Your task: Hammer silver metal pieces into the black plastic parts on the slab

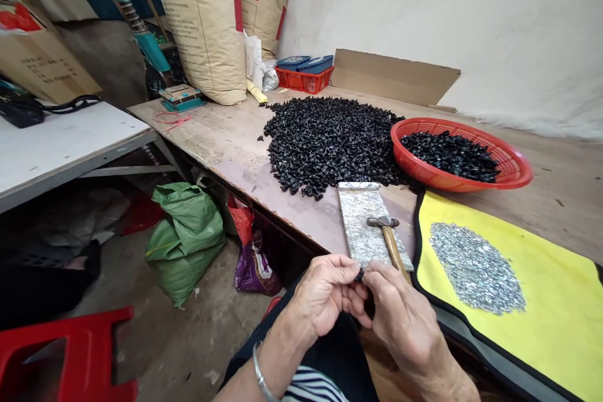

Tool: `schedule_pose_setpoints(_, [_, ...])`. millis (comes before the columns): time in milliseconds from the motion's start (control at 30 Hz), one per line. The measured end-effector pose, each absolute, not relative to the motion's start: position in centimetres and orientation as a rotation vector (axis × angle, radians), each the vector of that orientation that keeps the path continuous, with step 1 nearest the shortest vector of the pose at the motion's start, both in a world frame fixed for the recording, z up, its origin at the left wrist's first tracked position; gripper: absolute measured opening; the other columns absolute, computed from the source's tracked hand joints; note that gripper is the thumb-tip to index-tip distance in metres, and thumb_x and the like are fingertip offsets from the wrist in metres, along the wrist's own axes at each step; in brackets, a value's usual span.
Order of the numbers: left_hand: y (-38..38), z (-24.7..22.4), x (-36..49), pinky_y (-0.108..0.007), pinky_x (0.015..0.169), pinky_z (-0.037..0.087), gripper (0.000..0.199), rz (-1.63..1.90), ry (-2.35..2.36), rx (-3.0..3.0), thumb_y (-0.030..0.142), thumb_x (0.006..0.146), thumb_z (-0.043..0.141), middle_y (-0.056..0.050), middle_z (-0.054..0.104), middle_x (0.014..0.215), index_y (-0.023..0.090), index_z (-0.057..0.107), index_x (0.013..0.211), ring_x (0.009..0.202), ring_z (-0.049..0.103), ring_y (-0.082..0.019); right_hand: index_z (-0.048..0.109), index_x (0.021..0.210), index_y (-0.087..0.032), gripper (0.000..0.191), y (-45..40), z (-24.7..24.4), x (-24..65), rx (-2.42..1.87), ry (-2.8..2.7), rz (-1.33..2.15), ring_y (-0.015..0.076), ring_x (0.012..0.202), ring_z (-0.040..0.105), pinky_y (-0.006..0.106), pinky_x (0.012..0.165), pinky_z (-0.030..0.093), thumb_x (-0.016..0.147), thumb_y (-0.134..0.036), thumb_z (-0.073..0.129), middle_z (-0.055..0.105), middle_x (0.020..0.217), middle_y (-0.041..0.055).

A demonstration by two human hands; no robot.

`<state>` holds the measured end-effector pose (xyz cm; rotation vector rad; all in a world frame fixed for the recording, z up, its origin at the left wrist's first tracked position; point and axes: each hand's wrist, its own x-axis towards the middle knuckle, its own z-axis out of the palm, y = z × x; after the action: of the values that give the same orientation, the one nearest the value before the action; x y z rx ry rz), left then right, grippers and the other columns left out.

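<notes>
My left hand [330, 289] and my right hand [400, 314] meet at the table's front edge, fingertips pinched together. Between them shows a bit of a small black part [360, 274], mostly hidden by the fingers. Just beyond lies a scuffed, silvery-white slab [362, 213]. On it rests a hammer [390, 239] with a wooden handle, its lower end behind my right hand. A large heap of small black parts [330, 138] spreads behind the slab. To the right, many small shiny metal pieces [475, 267] lie on a yellow cloth [556, 301] with black edging.
A red plastic basket [522, 169] of black parts stands right of the heap. Large paper sacks [202, 31], a red crate [306, 81] and a cardboard strip [391, 78] line the back. On the floor are a green sack [186, 242] and a red stool [70, 339].
</notes>
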<state>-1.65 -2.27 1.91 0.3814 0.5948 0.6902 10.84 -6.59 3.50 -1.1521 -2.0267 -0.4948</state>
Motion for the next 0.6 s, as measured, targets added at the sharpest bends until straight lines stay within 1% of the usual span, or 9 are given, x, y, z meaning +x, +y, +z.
schedule_pose_setpoints(67, [-2.5, 2.0, -1.9, -0.029, 0.038, 0.051, 0.016, 0.690, 0.586, 0.385, 0.021, 0.065, 0.067, -0.005, 0.058, 0.050, 0.008, 0.057, 0.066, 0.038, 0.055, -0.014, 0.057, 0.096, -0.013, 0.019, -6.9, 3.5, 10.8, -1.106, -2.024, -0.464, 0.0180, 0.083, 0.064, 0.028, 0.067, 0.054, 0.084, -0.010, 0.043, 0.065, 0.088, 0.0127])
schedule_pose_setpoints(133, [-2.6, 2.4, -2.0, -0.029, 0.039, 0.052, 0.015, 0.710, 0.584, 0.390, 0.017, 0.063, 0.068, -0.005, 0.059, 0.050, 0.008, 0.058, 0.069, 0.040, 0.056, -0.014, 0.060, 0.094, -0.016, 0.020, -7.2, 3.7, 10.8, -1.102, -1.977, -0.319, 0.0173, 0.082, 0.063, 0.029, 0.068, 0.053, 0.081, -0.008, 0.047, 0.066, 0.088, 0.0099])
schedule_pose_setpoints(233, [-2.8, 2.9, -2.1, -0.030, 0.042, 0.053, 0.019, 0.757, 0.610, 0.417, 0.012, 0.059, 0.070, -0.005, 0.061, 0.053, 0.008, 0.059, 0.073, 0.041, 0.057, -0.014, 0.061, 0.087, -0.020, 0.018, -7.6, 4.0, 10.7, -1.238, -1.727, 0.090, 0.0166, 0.081, 0.063, 0.028, 0.072, 0.051, 0.078, -0.008, 0.053, 0.066, 0.086, 0.0055])
schedule_pose_setpoints(333, [-2.9, 3.2, -2.1, -0.030, 0.043, 0.053, 0.021, 0.852, 0.699, 0.469, 0.013, 0.058, 0.071, -0.005, 0.064, 0.056, 0.008, 0.058, 0.074, 0.041, 0.057, -0.014, 0.059, 0.079, -0.021, 0.006, -7.9, 4.0, 10.7, -1.403, -1.272, 0.564, 0.0157, 0.080, 0.061, 0.028, 0.073, 0.050, 0.080, -0.018, 0.054, 0.064, 0.085, 0.0034])
schedule_pose_setpoints(400, [-3.0, 3.1, -2.0, -0.028, 0.042, 0.052, 0.022, 0.910, 0.749, 0.498, 0.014, 0.058, 0.072, -0.005, 0.064, 0.056, 0.008, 0.057, 0.074, 0.040, 0.057, -0.014, 0.059, 0.077, -0.020, 0.007, -8.0, 3.8, 10.7, -1.406, -1.046, 0.765, 0.0151, 0.077, 0.060, 0.028, 0.070, 0.050, 0.080, -0.024, 0.056, 0.063, 0.085, 0.0033])
schedule_pose_setpoints(467, [-3.1, 3.0, -1.9, -0.028, 0.042, 0.052, 0.022, 0.930, 0.768, 0.512, 0.013, 0.058, 0.072, -0.004, 0.064, 0.056, 0.009, 0.057, 0.073, 0.040, 0.057, -0.014, 0.060, 0.077, -0.019, 0.009, -8.0, 3.6, 10.5, -1.391, -0.949, 0.831, 0.0146, 0.075, 0.058, 0.028, 0.069, 0.049, 0.078, -0.027, 0.058, 0.062, 0.083, 0.0030])
schedule_pose_setpoints(600, [-3.2, 3.0, -1.7, -0.027, 0.042, 0.051, 0.021, 0.926, 0.778, 0.546, 0.013, 0.058, 0.071, -0.003, 0.063, 0.052, 0.009, 0.056, 0.073, 0.039, 0.057, -0.014, 0.062, 0.071, -0.019, 0.011, -7.5, 3.2, 10.0, -1.450, -0.983, 0.804, 0.0156, 0.082, 0.057, 0.028, 0.076, 0.046, 0.074, -0.029, 0.062, 0.062, 0.083, 0.0027])
